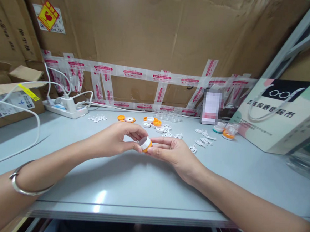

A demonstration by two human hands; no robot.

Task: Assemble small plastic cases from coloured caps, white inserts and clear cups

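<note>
My left hand [122, 138] and my right hand [175, 153] meet over the middle of the table. Between their fingertips is a small round white-and-orange cap [145, 144], tilted, with a greyish, see-through-looking face toward the left. The left thumb and fingers pinch its left side, while the right thumb and fingers grip the orange side. Just beyond the hands lie loose orange caps [121, 118] and white caps [159, 129]. Small white openwork plastic pieces [204, 141] are spread to the right of them.
Clear plastic cups [168, 115] stand at the back. Finished-looking capped containers [229, 132] sit beside a paper bag [273, 114] at right. A phone [211, 108] leans against the cardboard [151, 30]. At left are a power strip [64, 109], white cables and a carton [11, 101].
</note>
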